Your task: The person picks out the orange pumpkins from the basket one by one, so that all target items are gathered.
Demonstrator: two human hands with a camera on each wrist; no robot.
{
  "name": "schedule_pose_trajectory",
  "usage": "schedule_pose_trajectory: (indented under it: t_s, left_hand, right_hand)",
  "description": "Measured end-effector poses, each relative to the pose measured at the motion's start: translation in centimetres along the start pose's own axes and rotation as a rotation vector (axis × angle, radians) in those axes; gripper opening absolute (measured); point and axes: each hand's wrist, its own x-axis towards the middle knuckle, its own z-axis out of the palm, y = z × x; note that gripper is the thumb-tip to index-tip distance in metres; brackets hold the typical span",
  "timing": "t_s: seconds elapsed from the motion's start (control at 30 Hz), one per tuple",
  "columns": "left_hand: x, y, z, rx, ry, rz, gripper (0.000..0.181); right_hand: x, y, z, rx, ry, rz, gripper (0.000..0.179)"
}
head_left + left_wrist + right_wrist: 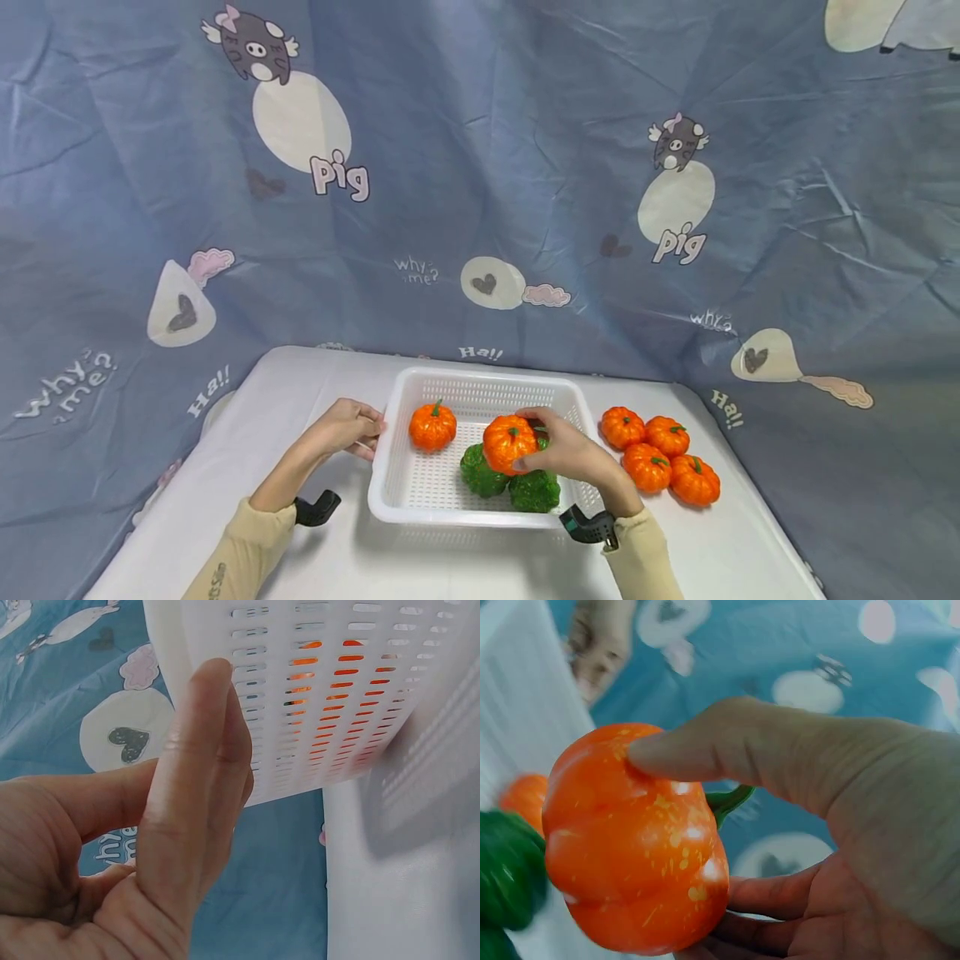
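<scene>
My right hand (566,450) grips a small orange pumpkin (510,444) above the white basket (480,518). In the right wrist view, the thumb presses on the top side of this pumpkin (634,840) and the other fingers are partly hidden behind it. Green lobed vegetables (534,492) lie in the basket under that hand. Another orange pumpkin (432,427) sits toward the basket's left end, its stem up. My left hand (348,425) is at the basket's left rim, and in the left wrist view its extended fingers (184,772) touch the slotted outer wall (270,735).
Several orange pumpkins (648,467) are grouped on the white table (750,533), just right of the basket. Behind the table hangs a blue cloth (480,183) printed with pigs and lettering. A black wrist device (588,525) sits on my right wrist, close to the basket's front right corner.
</scene>
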Motion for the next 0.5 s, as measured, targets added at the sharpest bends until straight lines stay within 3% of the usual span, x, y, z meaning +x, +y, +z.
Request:
schedule_pose_trajectory:
  t_s: [0.1, 0.3, 0.5]
  left_hand:
    - [0.0, -0.1, 0.0, 0.0, -0.001, 0.002, 0.028]
    - [0.0, -0.2, -0.2, -0.008, 0.008, -0.012, 0.029]
    - [-0.1, -0.6, -0.4, -0.016, 0.004, -0.02, 0.03]
  right_hand:
    - [-1.3, 0.8, -2.3, 0.064, 0.062, 0.026, 0.073]
    - [-5.0, 3.6, -8.0, -0.061, 0.268, 0.127, 0.072]
    - [-9.6, 7.9, -13.4, -0.078, 0.408, 0.41, 0.091]
